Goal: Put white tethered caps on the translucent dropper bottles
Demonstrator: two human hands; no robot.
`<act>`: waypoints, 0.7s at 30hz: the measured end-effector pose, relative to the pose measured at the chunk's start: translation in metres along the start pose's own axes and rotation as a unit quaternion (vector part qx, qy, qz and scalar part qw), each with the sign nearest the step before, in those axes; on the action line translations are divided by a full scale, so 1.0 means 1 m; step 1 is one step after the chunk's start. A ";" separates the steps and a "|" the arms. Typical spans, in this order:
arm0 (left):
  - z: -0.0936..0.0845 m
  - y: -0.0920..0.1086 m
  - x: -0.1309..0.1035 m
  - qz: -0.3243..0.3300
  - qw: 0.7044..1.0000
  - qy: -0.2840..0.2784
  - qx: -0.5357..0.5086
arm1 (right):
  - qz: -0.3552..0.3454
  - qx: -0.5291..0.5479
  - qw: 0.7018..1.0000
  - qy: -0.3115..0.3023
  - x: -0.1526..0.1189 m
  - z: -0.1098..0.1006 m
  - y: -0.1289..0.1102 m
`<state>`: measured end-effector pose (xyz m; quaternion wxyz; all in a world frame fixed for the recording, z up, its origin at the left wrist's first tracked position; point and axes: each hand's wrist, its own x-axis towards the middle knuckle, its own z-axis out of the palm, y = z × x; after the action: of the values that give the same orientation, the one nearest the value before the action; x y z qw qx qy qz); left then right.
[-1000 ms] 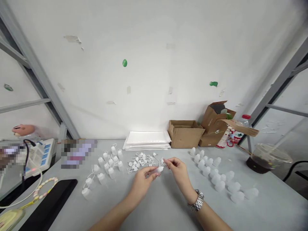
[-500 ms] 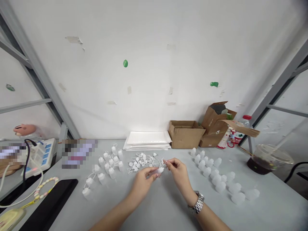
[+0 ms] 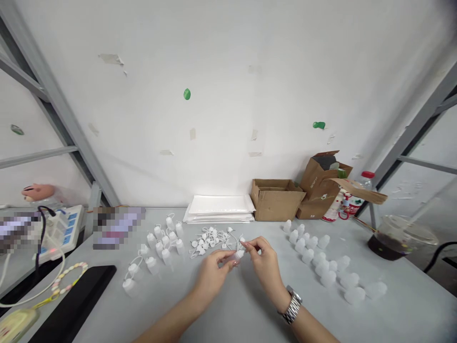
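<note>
A small translucent bottle (image 3: 238, 256) is held tilted near the middle of the grey table, with my left hand (image 3: 213, 271) closed around its body. The fingers of my right hand (image 3: 262, 257) pinch a white cap (image 3: 243, 239) with a looped strap at the bottle's top. Behind my hands lies a loose pile of white caps (image 3: 210, 238). Several capped bottles (image 3: 166, 256) stand to the left, some with looped straps. On the right are several bottles without caps (image 3: 321, 262).
White flat packs (image 3: 220, 209), an open cardboard box (image 3: 277, 202) and a brown paper bag (image 3: 316, 195) line the wall. A drink cup (image 3: 389, 240) is at the right. On the left are a power strip (image 3: 64, 233), a bead bracelet (image 3: 62, 281) and a black pad (image 3: 78, 300).
The fingers of my right hand have shifted slightly left, closer over the bottle's top. My left hand keeps its hold on the bottle.
</note>
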<state>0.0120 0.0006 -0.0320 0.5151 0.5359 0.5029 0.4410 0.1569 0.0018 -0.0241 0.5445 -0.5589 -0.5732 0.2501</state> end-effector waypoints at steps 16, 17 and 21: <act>0.002 0.024 -0.002 -0.082 0.985 0.007 -0.149 | 0.078 0.115 0.988 -0.061 0.026 -0.017 -0.005; 0.001 0.025 -0.001 -0.081 0.985 0.012 -0.149 | 0.079 0.112 0.989 -0.053 0.025 -0.017 -0.006; -0.002 0.023 0.000 -0.081 0.986 0.014 -0.146 | 0.060 0.072 0.994 -0.054 0.021 -0.013 -0.006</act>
<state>0.0125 0.0021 -0.0089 0.6152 0.4063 0.4816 0.4739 0.1708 0.0150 -0.0076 0.5358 -0.5374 -0.5477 0.3523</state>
